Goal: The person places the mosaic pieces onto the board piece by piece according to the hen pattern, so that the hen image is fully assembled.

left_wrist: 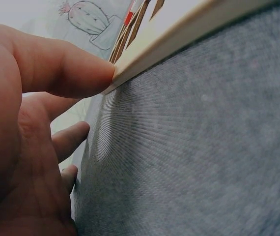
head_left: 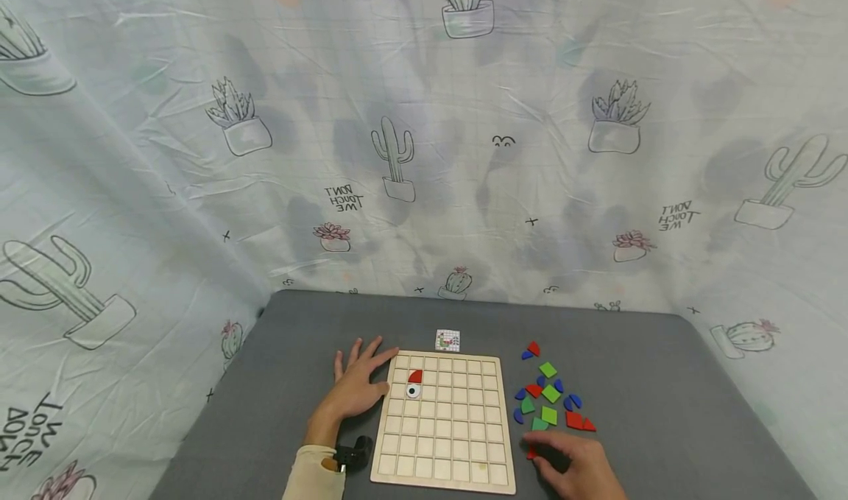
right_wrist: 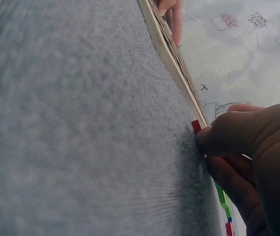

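Near the grey table's (head_left: 662,382) front edge, just right of the pale wooden grid board (head_left: 442,420) steadied by the flat, open left hand (head_left: 358,389), the right hand (head_left: 576,467) pinches a small red wooden piece (head_left: 531,453), likely light, stiff, best gripped by its edges.

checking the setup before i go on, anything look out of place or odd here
Nothing stands out. The wooden grid board lies flat and square on the grey table, and the coloured shape pieces sit in a loose cluster beside it.
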`<state>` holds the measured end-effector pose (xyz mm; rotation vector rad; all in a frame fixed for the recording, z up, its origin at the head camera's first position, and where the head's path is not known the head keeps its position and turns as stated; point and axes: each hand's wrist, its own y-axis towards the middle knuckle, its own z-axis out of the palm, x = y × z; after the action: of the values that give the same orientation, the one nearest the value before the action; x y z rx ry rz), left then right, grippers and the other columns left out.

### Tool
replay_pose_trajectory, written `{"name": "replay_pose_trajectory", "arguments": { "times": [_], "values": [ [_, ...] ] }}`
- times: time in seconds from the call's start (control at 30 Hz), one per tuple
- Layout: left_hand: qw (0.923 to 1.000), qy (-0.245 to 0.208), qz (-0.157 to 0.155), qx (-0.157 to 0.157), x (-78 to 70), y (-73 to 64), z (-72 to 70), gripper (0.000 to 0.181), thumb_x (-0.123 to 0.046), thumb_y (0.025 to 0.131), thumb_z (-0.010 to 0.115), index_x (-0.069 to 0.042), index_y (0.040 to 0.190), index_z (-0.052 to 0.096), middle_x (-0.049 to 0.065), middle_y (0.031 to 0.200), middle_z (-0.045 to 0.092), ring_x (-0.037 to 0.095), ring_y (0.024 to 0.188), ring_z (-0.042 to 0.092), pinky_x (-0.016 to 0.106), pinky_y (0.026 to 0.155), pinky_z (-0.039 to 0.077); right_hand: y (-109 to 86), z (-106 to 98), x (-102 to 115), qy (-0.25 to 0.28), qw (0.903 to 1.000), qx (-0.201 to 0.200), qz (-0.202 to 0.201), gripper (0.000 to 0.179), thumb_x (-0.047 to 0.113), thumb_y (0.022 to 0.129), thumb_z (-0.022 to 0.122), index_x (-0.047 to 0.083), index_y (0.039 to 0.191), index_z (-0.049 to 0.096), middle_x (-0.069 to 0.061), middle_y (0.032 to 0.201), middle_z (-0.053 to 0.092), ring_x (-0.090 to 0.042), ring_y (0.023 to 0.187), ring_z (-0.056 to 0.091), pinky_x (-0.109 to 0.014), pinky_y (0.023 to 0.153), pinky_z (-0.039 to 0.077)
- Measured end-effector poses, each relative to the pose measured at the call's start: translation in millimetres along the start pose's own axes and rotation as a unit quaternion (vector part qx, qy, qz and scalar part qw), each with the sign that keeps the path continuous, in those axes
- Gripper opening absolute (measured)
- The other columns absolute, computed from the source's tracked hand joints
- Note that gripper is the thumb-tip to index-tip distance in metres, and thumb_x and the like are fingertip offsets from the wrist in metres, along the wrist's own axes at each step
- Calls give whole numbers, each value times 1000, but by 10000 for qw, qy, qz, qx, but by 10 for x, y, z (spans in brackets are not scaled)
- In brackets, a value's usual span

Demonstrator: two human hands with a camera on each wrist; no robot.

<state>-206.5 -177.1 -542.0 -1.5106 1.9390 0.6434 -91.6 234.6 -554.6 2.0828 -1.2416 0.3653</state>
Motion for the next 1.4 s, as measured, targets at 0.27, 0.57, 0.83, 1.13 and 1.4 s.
{"name": "replay_pose_trajectory", "arguments": {
  "times": [0.27, 0.57, 0.83, 1.13, 1.4],
  "values": [
    [10000, -32, 17, 15, 10, 0, 4, 65, -6, 96, 68, -18, 159, 61, 19, 179, 32, 52, 169, 5, 76, 128, -14, 125, -20, 85, -24, 9989, -405, -219, 46, -5, 70, 96, 18, 108, 85, 10, 99, 84, 1, 89, 77, -8, 77, 57],
    [10000, -46, 30, 29, 18, -6, -5, 65, -6, 95, 68, -18, 159, 61, 20, 179, 31, 52, 169, 4, 76, 128, -15, 503, 75, 294, 579, 9970, -452, -224, 44, -11, 78, 89, 16, 112, 84, 4, 101, 85, 2, 85, 73, -26, 65, 62],
    [10000, -46, 58, 54, 52, 5, 1, 65, -7, 97, 67, -18, 160, 60, 19, 180, 30, 50, 170, 3, 75, 128, -16, 910, 332, 438, 883, 9926, -397, -731, 47, -11, 81, 86, 21, 116, 83, -1, 106, 85, -12, 94, 81, -41, 78, 69],
    [10000, 10, 79, 29, 87, 7, 15, 65, -6, 95, 69, -19, 159, 61, 18, 179, 32, 51, 169, 5, 75, 128, -14, 1305, 642, 578, 1158, 9912, 141, -623, 33, -1, 92, 82, 15, 120, 83, 1, 114, 84, -18, 100, 82, -47, 84, 69],
    [10000, 40, 51, 34, 52, 6, 2, 64, -6, 95, 70, -20, 158, 63, 19, 179, 33, 51, 169, 6, 76, 128, -13, 1532, 963, 649, 1428, 9860, 515, -691, 28, -3, 94, 78, 7, 121, 83, -7, 114, 84, -22, 101, 82, -45, 85, 69]
  ]
}}
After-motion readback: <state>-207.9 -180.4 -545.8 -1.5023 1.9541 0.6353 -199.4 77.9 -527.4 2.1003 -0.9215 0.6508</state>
